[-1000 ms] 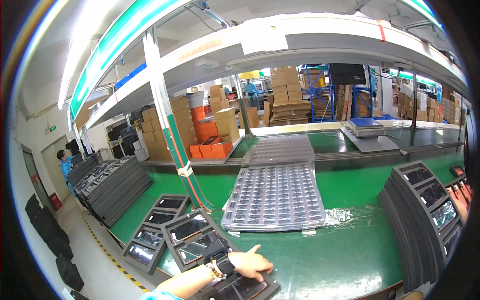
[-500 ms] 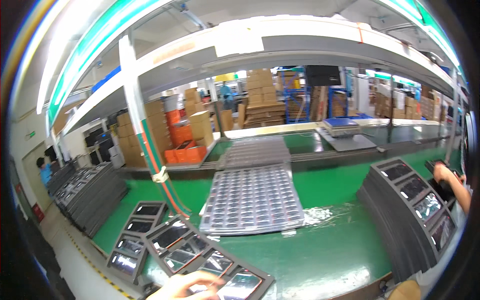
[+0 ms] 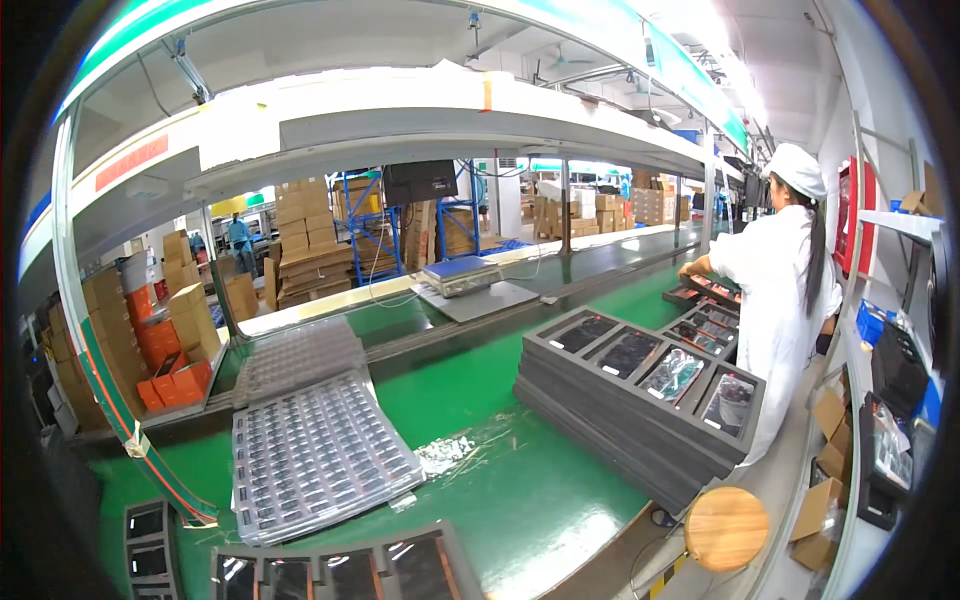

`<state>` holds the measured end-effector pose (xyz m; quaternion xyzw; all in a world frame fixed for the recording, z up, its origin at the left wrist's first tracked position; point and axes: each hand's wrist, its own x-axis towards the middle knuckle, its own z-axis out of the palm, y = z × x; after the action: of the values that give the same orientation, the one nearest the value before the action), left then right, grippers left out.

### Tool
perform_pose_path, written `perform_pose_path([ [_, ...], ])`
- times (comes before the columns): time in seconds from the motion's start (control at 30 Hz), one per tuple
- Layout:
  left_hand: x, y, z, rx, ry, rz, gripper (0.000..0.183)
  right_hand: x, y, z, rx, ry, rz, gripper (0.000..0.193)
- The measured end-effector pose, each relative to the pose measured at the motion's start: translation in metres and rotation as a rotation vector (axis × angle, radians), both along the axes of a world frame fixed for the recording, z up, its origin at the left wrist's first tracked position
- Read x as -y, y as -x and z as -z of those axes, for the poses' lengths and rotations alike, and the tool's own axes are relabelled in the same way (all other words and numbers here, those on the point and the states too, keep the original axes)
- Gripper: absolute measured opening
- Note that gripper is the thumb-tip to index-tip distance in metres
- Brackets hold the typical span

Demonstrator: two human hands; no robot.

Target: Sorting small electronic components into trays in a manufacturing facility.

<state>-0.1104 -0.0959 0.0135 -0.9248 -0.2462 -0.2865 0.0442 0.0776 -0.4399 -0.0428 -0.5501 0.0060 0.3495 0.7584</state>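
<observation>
A single head-worn fisheye view looks down and rightward across the green worktop (image 3: 520, 470), trays (image 3: 640, 400) close below, a co-worker (image 3: 785, 290) farther off.

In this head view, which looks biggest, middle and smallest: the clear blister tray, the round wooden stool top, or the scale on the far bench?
1. Clear blister tray.
2. Round wooden stool top.
3. Scale, slightly smaller than the stool top; it sits farther away, so that ranking is unsure.

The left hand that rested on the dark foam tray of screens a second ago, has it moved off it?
Cannot tell. No own hand shows now; the view swung right, and the dark foam tray near the clear blister tray lies at the bottom edge, bare.
</observation>
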Motion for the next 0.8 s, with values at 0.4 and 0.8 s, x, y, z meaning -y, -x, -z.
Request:
perform_pose_path([
  [0.4,-0.002,-0.054,0.052,-0.054,0.299,0.13,0.053,0.059,-0.055,-0.021,0.797,0.839,0.357,0.026],
  [0.8,-0.031,-0.097,0.053,-0.099,0.732,0.267,0.071,0.014,-0.088,0.034,1.031,0.56,0.044,0.061],
])
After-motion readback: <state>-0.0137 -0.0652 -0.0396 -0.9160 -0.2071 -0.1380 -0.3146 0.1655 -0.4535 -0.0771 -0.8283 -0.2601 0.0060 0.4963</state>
